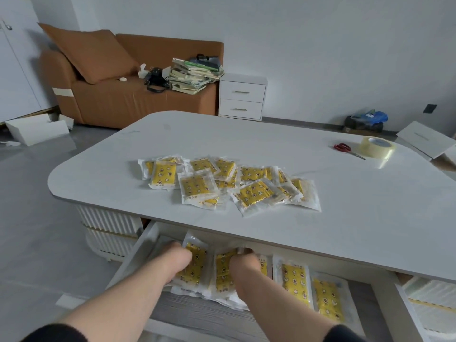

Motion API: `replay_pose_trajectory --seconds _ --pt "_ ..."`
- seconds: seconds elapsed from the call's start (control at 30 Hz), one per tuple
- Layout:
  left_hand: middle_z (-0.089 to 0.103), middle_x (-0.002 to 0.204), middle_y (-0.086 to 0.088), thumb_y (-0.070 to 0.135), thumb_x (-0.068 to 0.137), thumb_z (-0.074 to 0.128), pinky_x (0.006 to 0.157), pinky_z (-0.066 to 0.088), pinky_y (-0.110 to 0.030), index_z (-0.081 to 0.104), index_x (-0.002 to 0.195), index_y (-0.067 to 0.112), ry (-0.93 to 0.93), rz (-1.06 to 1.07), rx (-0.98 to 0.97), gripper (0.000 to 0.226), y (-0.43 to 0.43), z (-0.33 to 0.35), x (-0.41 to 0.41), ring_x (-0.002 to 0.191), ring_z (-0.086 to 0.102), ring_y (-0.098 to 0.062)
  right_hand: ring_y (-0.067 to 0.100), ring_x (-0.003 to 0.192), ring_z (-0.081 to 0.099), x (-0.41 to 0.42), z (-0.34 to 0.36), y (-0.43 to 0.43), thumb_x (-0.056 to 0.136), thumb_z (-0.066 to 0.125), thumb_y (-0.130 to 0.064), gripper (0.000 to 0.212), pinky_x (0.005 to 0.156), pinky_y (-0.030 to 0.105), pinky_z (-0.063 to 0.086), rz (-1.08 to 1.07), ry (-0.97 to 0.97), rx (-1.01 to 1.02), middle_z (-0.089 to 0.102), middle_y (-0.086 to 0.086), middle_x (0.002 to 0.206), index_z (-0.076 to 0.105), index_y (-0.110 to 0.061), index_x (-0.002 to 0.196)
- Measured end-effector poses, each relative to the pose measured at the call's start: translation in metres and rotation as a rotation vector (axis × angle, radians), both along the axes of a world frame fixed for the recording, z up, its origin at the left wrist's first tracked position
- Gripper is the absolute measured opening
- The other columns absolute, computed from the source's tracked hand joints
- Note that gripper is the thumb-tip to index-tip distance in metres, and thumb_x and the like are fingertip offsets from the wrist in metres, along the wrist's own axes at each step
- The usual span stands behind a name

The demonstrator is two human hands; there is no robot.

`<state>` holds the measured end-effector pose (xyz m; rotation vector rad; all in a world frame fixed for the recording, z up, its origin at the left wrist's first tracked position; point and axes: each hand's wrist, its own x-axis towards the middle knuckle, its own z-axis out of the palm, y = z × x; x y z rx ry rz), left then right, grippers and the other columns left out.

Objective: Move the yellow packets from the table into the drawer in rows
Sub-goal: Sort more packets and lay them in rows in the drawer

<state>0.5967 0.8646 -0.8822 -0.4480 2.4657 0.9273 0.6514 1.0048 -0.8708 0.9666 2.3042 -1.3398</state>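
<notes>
Several yellow packets [229, 182] in clear wrappers lie in a loose heap on the white table [345, 198]. Below the table's front edge the drawer [138, 250] stands pulled out. A row of yellow packets [296, 280] lies inside it. Both my hands reach into the drawer's left part. My left hand [176, 261] grips the left edge of a tilted yellow packet [197, 257]. My right hand [244, 264] is closed on a neighbouring packet [223, 270]; its fingertips are hidden under the table edge.
Red-handled scissors [344, 148] and a roll of clear tape [376, 146] lie at the table's far right. A brown sofa [118, 95] with stacked books and a white nightstand [243, 96] stand behind. Flat white boxes [37, 129] lie on the floor at left.
</notes>
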Motion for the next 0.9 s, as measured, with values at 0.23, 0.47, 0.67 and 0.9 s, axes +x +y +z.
replay_pose_trajectory --seconds 0.23,0.47,0.67,0.9 --pt "0.057 0.086 -0.003 0.012 0.087 0.049 0.056 0.045 -0.024 0.057 0.100 0.013 0.120 -0.165 -0.203 0.016 -0.004 0.003 0.004 0.074 0.059 -0.016 0.024 0.089 0.060 -0.006 -0.015 0.000 0.088 0.042 -0.009 0.016 0.075 0.032 0.053 0.033 0.079 0.193 0.058 0.007 0.099 0.052 -0.012 0.100" --pt "0.059 0.090 0.001 0.012 0.086 0.051 0.052 0.041 -0.021 0.052 0.118 0.013 0.194 -0.308 -0.338 0.032 -0.006 0.003 0.008 0.072 0.056 -0.009 0.028 0.112 0.055 -0.005 -0.021 0.005 0.081 0.044 -0.016 0.038 0.089 0.034 0.050 0.208 0.007 0.512 0.062 0.008 0.118 0.052 -0.011 0.118" --pt "0.061 0.111 -0.001 0.038 0.089 0.060 0.079 0.051 -0.031 0.054 0.120 0.018 0.320 -0.700 -0.588 0.038 -0.017 0.008 0.000 0.098 0.060 -0.019 0.028 0.102 0.056 0.005 -0.008 0.033 0.088 0.045 -0.035 0.024 0.079 0.031 0.048 0.557 0.042 0.699 0.059 0.007 0.095 0.055 -0.014 0.091" --pt "0.024 0.157 0.004 0.059 0.085 0.054 0.118 0.023 -0.040 0.025 0.149 0.028 0.333 -1.269 -0.539 0.077 -0.033 0.024 0.006 0.144 0.024 -0.019 0.011 0.135 0.040 0.013 -0.014 0.069 0.084 0.058 -0.057 0.058 0.109 0.027 0.036 0.938 0.361 0.598 0.040 -0.015 0.149 0.047 -0.040 0.138"
